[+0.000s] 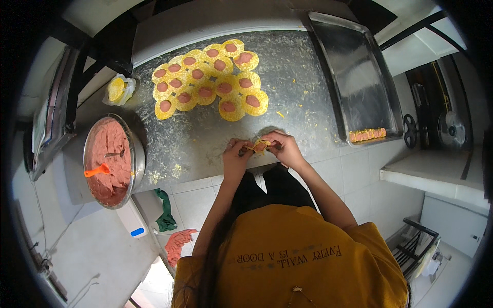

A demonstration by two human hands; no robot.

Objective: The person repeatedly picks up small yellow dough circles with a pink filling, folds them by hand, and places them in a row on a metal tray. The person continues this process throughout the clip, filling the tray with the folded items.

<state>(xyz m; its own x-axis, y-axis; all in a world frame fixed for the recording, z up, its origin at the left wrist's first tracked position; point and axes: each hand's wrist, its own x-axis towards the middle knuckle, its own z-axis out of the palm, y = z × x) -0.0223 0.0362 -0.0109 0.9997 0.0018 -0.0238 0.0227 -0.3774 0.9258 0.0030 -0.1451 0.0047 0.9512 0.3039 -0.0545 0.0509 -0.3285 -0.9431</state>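
Observation:
Close to the table's near edge, my left hand [236, 149] and my right hand [285, 147] pinch a dumpling [261, 146] between them. Its thin yellow wrapper is gathered up around pink filling. Just beyond my hands lie several round yellow wrappers [255, 111] in overlapping rows, each with a dab of pink meat filling [228, 106] on it. To the left, a metal bowl [139, 154] holds a mass of pink meat paste [110, 141]. A spoon with an orange handle [97, 170] rests in the paste.
On the right, a large metal tray [359, 77] has a short row of finished dumplings [367, 134] along its near end. A stack of yellow wrappers in a plastic bag [118, 91] sits at the far left. A white scale [132, 219] shows below the bowl.

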